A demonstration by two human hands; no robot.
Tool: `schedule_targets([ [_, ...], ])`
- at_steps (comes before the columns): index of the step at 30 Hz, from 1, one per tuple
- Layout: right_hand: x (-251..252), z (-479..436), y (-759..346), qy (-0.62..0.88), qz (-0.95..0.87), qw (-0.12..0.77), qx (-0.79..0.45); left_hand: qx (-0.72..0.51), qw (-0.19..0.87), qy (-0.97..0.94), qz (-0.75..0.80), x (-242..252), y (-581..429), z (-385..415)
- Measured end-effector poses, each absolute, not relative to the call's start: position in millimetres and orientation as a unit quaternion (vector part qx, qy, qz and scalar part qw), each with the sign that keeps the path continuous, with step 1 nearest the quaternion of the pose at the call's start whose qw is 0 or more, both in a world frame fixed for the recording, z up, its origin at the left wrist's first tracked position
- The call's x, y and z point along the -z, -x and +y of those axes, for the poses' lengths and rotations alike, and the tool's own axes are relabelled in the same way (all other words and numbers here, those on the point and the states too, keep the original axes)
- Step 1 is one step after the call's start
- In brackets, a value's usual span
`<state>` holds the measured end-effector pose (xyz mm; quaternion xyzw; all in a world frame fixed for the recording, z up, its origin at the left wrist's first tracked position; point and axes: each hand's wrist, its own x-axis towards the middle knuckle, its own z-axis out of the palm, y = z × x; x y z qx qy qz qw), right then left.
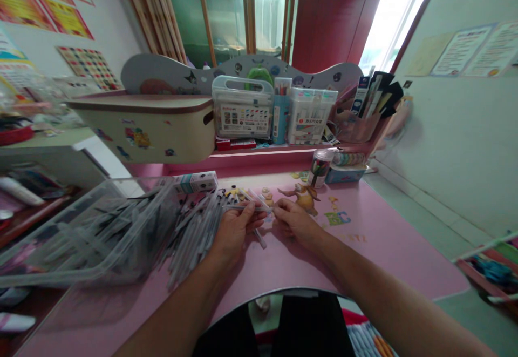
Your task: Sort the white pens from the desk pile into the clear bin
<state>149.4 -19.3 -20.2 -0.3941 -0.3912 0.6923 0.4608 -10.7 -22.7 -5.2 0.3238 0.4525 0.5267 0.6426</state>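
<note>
Just above the pink tabletop [384, 238], a slim, translucent grey pen-like stick [251, 207] is held roughly level by the left hand [238, 224], thumb and fingers clamped on it; at its right end the right hand [297, 221] is placed, fingertips bunched, though whether they are closed on that end cannot be told. Beneath the left hand another pale, thin stick [260, 238] is seen, partly covered by the fingers. Close on the left, the table is crowded by a heap of grey, dark-ended sticks [196, 233], its near edge partly blocked by the left forearm, and beside it a big clear plastic bin [105, 271] is filled with more, blurred through its wall. Behind the heap a white-and-teal carton [198, 181] is set; at the back right, a clear lidded jar [321, 168] is stood next to a low blue box [346, 174]. The shelf above is taken up by a cream tub with a brown lid [162, 133], a clear handled case [243, 114], a blue cylinder [279, 122] and a white marker case [311, 119]; its small print cannot be read.
</note>
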Motion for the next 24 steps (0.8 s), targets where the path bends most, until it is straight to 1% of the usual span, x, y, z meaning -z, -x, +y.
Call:
schedule_targets([
  [3,21.9,-18.0,-149.4,0.387,-0.360,0.468,-0.708,-0.531,0.642,-0.318,0.453,5.7,11.5,-22.1],
  [7,25.0,-15.5,-149.4,0.425,-0.360,0.443,-0.703,-0.526,0.641,-0.344,0.441,6.7,11.8,-22.5],
  [14,19.6,-19.9,-149.4,0.348,-0.356,0.467,-0.731,-0.527,0.635,-0.344,0.448,6.3,13.1,-22.5],
  [18,21.8,-17.2,-150.4,0.420,-0.374,0.436,-0.702,-0.526,0.633,-0.355,0.444,4.6,13.1,-23.8],
  [20,23.9,-16.4,-150.6,0.431,-0.387,0.428,-0.694,-0.528,0.631,-0.353,0.445,4.3,12.9,-23.9],
  [24,22.4,-18.8,-150.0,0.362,-0.367,0.457,-0.724,-0.530,0.629,-0.350,0.448,4.2,12.6,-23.7],
])
